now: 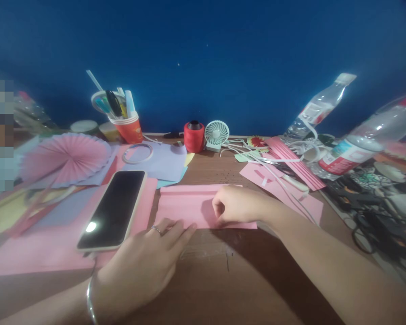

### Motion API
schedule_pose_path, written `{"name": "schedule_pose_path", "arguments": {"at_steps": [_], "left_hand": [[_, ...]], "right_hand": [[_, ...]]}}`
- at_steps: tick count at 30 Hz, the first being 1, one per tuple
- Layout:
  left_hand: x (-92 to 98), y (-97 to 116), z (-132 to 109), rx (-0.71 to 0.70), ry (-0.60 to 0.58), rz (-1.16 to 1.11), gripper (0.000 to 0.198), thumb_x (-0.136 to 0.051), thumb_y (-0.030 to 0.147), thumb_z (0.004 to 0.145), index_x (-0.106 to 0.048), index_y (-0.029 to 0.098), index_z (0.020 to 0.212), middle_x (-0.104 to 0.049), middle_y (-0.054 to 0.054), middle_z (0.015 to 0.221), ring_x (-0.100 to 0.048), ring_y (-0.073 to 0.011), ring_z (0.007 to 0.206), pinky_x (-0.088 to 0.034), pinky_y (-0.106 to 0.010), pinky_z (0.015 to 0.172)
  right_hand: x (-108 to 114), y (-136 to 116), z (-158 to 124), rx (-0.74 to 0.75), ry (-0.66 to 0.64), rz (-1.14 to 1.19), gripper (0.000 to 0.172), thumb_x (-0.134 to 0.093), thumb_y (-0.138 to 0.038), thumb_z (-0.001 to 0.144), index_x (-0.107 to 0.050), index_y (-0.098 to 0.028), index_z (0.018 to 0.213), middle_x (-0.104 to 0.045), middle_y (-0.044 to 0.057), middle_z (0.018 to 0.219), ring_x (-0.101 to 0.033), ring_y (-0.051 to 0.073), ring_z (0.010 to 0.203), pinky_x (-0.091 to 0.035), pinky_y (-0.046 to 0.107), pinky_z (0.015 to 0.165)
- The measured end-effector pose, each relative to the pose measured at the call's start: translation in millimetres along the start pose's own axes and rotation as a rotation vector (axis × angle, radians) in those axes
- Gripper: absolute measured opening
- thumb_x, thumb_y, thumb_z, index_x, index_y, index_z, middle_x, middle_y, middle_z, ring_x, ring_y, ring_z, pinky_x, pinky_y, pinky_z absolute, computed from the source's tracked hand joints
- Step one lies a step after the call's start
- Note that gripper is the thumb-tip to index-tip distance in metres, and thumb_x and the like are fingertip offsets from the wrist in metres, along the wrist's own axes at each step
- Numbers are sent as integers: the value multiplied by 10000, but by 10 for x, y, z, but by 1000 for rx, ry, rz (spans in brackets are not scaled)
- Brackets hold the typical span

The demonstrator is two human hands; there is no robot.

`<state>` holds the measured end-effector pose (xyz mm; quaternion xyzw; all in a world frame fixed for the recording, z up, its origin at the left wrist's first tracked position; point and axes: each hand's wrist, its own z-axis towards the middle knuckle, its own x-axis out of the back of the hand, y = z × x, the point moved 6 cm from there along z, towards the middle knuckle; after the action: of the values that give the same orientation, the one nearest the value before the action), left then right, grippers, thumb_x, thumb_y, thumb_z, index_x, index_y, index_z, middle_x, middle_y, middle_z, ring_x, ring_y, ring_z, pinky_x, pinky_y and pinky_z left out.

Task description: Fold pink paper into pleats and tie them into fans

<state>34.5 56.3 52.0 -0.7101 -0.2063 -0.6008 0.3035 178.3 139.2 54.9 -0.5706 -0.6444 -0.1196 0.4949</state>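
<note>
A pink sheet of paper lies on the wooden table in front of me, with a narrow folded strip along its far edge. My left hand rests with its fingers stretched out over the paper's near left edge; a ring and a bracelet are on it. On the right part of the sheet, my right hand is curled closed, its fingertips at the paper near the front edge. The thumb side is partly hidden. Just left of the sheet, a phone lies face up on more pink paper.
A pink pleated paper fan lies at the left. Behind stand a red paper cup of pens, a red roll and a small fan. Cables, pleated pink paper and plastic bottles crowd the right.
</note>
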Motion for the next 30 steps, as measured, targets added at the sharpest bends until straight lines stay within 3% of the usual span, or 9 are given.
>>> {"name": "schedule_pose_path", "arguments": {"at_steps": [6,11,16,22,28,30], "left_hand": [[21,-3,13,2,24,-12,510,-356,124,776,-342,218,1278,-519,-32,1166,-474,-234,964,-454,-359,692],[52,64,36,-17,116,-79,464,-403,116,752,-432,185,1210,-518,-32,1183,-470,-203,1013,-397,-346,847],[67,109,107,-2,33,-32,515,-377,115,747,-369,191,1256,-548,-53,1062,-516,-201,851,-438,-357,700],[197,143,196,8,-29,-42,506,-388,102,726,-399,236,1214,-544,-29,904,-504,-199,786,-436,-348,645],[242,166,329,33,33,-205,403,-387,85,766,-470,238,1130,-509,-39,1069,-484,-180,957,-421,-327,802],[187,150,409,45,12,-293,318,-360,90,807,-535,220,1039,-533,-40,1028,-491,-164,949,-428,-301,802]], "right_hand": [[-22,19,16,9,-4,2,172,-634,-384,578,-623,-218,622,-616,-25,655,-514,111,554,-307,214,453],[0,-24,-23,-20,10,-24,139,-629,-342,572,-608,-205,589,-601,-19,612,-499,104,501,-313,213,445],[22,-49,-109,-59,-37,-101,43,-592,-228,576,-613,-191,570,-544,-19,465,-463,98,422,-314,211,429],[4,23,-115,-34,-92,-173,140,-563,-192,563,-656,-201,667,-616,11,583,-513,123,472,-332,221,431],[35,131,-121,27,-110,-138,187,-583,-228,556,-656,-213,728,-637,4,649,-529,130,501,-322,213,417],[28,163,-104,39,-132,-121,200,-575,-242,570,-653,-218,752,-632,-2,643,-517,125,479,-321,214,414]]}}
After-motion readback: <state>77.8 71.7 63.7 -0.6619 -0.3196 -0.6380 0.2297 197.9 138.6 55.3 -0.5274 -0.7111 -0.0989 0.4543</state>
